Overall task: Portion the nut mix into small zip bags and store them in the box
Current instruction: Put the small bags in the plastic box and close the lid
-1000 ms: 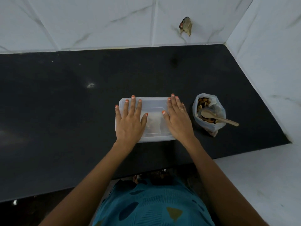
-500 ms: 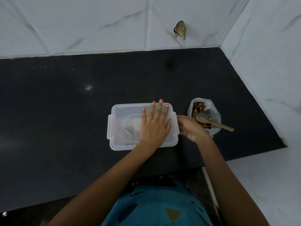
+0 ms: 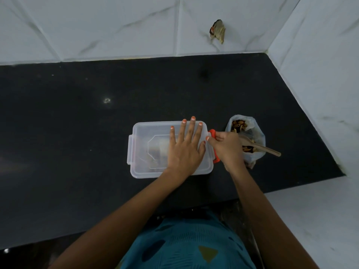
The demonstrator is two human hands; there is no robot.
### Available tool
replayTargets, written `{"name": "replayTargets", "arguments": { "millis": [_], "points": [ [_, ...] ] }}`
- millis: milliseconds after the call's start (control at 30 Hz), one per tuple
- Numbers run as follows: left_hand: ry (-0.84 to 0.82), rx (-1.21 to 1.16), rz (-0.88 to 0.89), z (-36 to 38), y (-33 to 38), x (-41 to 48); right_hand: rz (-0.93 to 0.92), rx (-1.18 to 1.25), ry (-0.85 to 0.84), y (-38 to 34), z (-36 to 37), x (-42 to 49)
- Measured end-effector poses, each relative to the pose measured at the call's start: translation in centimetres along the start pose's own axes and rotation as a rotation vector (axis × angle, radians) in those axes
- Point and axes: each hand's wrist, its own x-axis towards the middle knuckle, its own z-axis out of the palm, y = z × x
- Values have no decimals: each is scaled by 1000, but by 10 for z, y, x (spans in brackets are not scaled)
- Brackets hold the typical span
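Translucent plastic box (image 3: pixel 147 144) is sitting lidded on the black counter (image 3: pixel 77 133), the left hand (image 3: pixel 184 150) pressing flat on its lid with straight fingers, while the right hand (image 3: pixel 227 148) is pinching the orange clasp (image 3: pixel 213 133) at the box's right end, just beside the open nut mix bag (image 3: pixel 256 135) holding a wooden spoon (image 3: pixel 270 151).

The box (image 3: pixel 149 136) is smooth, milky see-through plastic with an orange plastic clip (image 3: pixel 212 132). The bag (image 3: pixel 257 133) is thin, crinkled clear plastic; the spoon (image 3: pixel 269 150) pale matt wood. The worktop (image 3: pixel 77 123) looks like black polished stone, the tiles (image 3: pixel 116 26) glossy marbled white.
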Motion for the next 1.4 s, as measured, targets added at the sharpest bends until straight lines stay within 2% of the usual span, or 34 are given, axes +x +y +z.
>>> {"name": "replayTargets", "arguments": {
  "millis": [333, 467, 600, 700, 767, 833, 867, 933, 1033, 1100, 1167, 1233, 1400],
  "points": [
    [11, 6, 1, 3, 0, 0, -31, -112, 75, -6, 8, -3],
    [-4, 16, 8, 1, 0, -1, -90, -221, 75, -9, 14, -5],
    [-16, 14, 22, -2, -1, -1, -106, -180, 29, -8, 9, -5],
    [-19, -101, 24, -16, -9, -3, -101, -236, 35, -10, 7, -8],
    [95, -259, -17, -24, -25, -8, -130, -398, 102, -16, 9, -14],
    [339, -378, -90, -28, -50, -19, -224, -469, 157, -26, 16, -23],
    [444, -414, -140, -29, -64, -25, -303, -462, 151, -31, 23, -27],
    [501, -562, -279, -26, -91, -37, -442, -461, 68, -40, 42, -34],
    [358, -1108, -527, -20, -112, -51, -543, -518, -80, -51, 78, -41],
    [197, -1367, -695, -19, -118, -55, -581, -590, -169, -53, 98, -42],
    [8, -1436, -763, -18, -125, -58, -593, -673, -222, -52, 112, -39],
    [-96, -1445, -759, -20, -132, -60, -586, -727, -224, -50, 119, -37],
    [-95, -1468, -771, -29, -147, -62, -582, -768, -228, -47, 121, -35]
  ]
}}
